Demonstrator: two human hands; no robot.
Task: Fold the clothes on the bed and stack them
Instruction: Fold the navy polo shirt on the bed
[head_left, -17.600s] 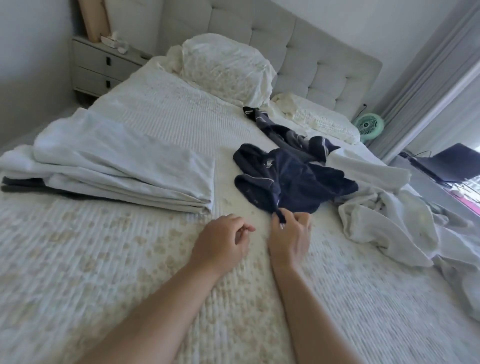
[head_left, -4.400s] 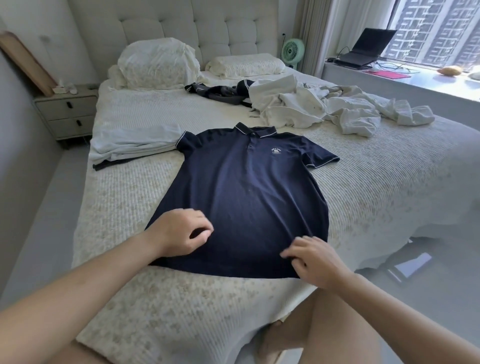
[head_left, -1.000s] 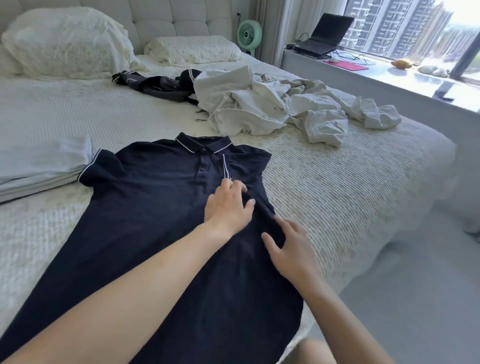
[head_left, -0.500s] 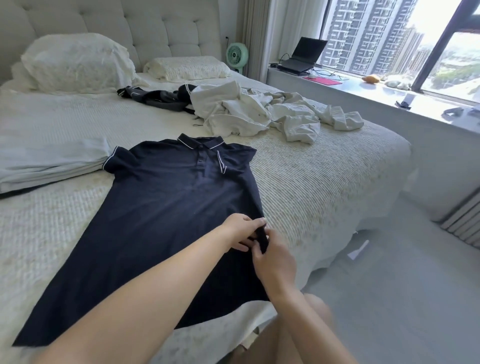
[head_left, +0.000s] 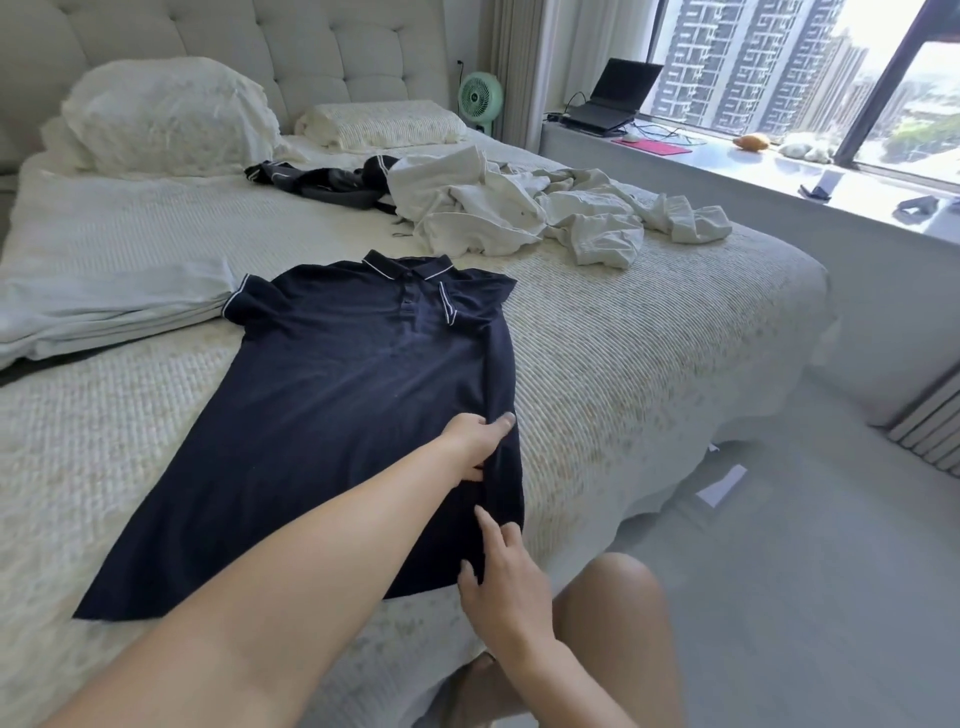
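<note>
- Folded pale garments (head_left: 109, 306) are lying on the bed (head_left: 649, 374), to the left of the navy polo shirt (head_left: 332, 415) and touching its left sleeve.
- Navy polo shirt is lying face up across the middle of the bed, collar pointing toward the headboard, its right side turned inward over the front.
- Left hand (head_left: 480, 444) is reaching across the shirt and pinching the folded right edge partway down.
- Right hand (head_left: 506, 577) is resting with fingers extended and relaxed on the same edge, nearer the hem.
- Dark garment (head_left: 322, 184) is lying beyond the shirt's collar.
- Crumpled white clothes (head_left: 519, 213) are lying beyond the shirt and to its right, touching the dark garment.
</note>
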